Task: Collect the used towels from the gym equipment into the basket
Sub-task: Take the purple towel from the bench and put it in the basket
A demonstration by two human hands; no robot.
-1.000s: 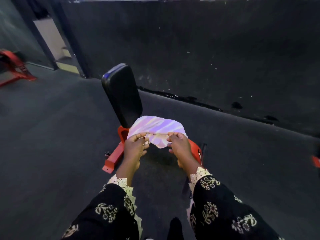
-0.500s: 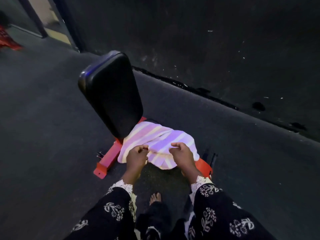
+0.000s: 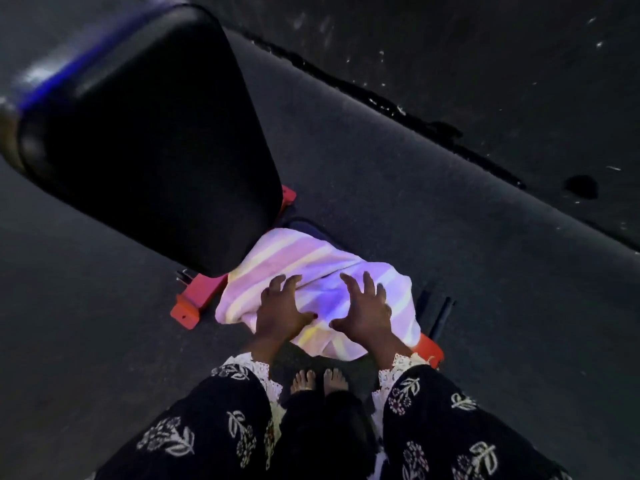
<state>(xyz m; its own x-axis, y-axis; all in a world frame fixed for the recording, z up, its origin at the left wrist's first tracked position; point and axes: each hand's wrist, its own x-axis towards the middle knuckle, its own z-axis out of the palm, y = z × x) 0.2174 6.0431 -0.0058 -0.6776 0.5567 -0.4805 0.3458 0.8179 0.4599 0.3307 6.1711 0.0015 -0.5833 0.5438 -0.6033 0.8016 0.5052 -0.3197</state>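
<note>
A pink-and-white striped towel (image 3: pixel 304 258) lies draped over the seat of a gym bench with a red frame (image 3: pixel 194 303), just below the bench's black back pad (image 3: pixel 149 133). My left hand (image 3: pixel 280 310) and my right hand (image 3: pixel 363 310) lie side by side on the near half of the towel, palms down and fingers spread apart. Neither hand has cloth pinched in it. The towel hides the seat itself. No basket is in view.
My bare feet (image 3: pixel 318 379) stand on the dark floor right in front of the bench. A black bar (image 3: pixel 440 317) sticks out by the bench's right foot. A dark wall with a cracked base strip (image 3: pixel 381 102) runs behind the bench.
My hands held the towel's near edge with closed fingers; now the fingers are spread flat on the towel. My head has moved closer and looks more steeply down at the bench.
</note>
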